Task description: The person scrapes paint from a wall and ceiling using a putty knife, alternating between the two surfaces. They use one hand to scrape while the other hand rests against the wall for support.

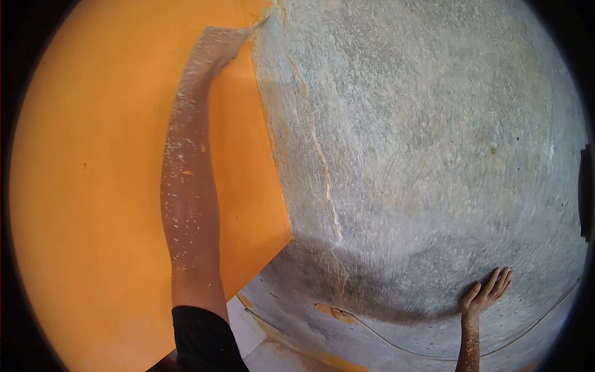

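Note:
My left hand (224, 42) is raised high at the upper left, smeared by motion, with its fingers closed. From it sticks a thin dark scraper (261, 23), its tip at the border between the orange paint (105, 155) and the bare grey wall (421, 124). Most of the scraper is hidden by the hand. Pale flakes and dust cover that forearm up to the black sleeve. Lower right, my right hand (486, 292) rests on the grey wall, fingers stretched and thumb apart, holding nothing. Dust coats its wrist too.
A long crack (325, 177) runs down the grey surface. Below it are an orange patch (334, 312) and a thin cable (409, 351) curving to the right. Light floor tiles (246, 328) show at the bottom. A dark object (586, 192) stands at the right edge.

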Demonstrator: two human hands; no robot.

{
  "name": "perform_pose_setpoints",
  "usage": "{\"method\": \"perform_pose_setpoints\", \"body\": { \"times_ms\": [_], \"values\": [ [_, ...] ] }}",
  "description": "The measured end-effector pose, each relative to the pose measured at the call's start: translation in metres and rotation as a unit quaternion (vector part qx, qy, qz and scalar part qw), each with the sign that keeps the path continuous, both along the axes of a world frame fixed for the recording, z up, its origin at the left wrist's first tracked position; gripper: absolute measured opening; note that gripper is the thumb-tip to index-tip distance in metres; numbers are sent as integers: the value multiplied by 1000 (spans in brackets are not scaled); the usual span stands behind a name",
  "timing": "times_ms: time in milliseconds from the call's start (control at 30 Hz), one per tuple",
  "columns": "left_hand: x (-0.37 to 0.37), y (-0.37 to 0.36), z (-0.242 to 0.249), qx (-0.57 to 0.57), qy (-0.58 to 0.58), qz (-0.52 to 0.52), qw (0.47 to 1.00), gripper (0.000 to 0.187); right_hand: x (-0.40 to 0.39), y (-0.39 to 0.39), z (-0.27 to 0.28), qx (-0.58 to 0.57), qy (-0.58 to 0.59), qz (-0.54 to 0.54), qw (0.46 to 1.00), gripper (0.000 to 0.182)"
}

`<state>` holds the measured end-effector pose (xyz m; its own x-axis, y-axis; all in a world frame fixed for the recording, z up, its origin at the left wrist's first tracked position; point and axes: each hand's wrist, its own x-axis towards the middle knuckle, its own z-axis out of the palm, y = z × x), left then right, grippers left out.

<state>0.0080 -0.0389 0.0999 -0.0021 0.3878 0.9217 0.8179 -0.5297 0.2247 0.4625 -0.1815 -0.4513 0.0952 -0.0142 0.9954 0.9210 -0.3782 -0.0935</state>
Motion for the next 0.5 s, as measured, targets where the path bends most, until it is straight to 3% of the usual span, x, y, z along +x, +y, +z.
{"method": "perform_pose_setpoints", "body": {
  "times_ms": [500],
  "values": [
    [-13, 35, 5, -5, -86, -48, 995, 56, -3, -1, 4, -6, -2, -3, 1000, 56]
  ]
}}
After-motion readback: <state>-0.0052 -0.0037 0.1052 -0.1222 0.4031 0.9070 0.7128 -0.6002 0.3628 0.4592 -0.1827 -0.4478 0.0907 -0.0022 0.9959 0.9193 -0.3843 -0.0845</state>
